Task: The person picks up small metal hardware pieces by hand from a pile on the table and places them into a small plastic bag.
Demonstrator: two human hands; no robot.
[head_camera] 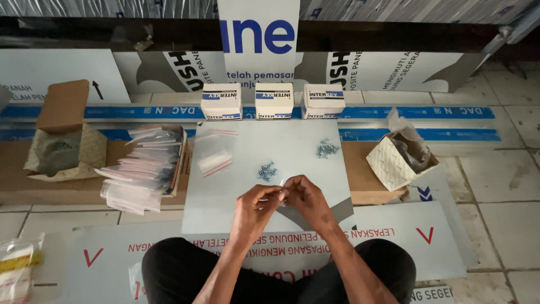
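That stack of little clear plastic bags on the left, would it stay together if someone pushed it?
Probably not. The stack of clear bags already lies fanned out and uneven, so the glossy film would likely slide apart. The bags look thin and floppy, likely sagging when lifted, and seem very light, so a nudge might scatter them.

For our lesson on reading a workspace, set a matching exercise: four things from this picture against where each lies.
1. three small white boxes
2. stack of clear bags
3. open brown carton
4. white patterned box

a. far left
b. right of the grey sheet
c. row at the sheet's far edge
d. just left of the sheet

Pairs: 1-c, 2-d, 3-a, 4-b
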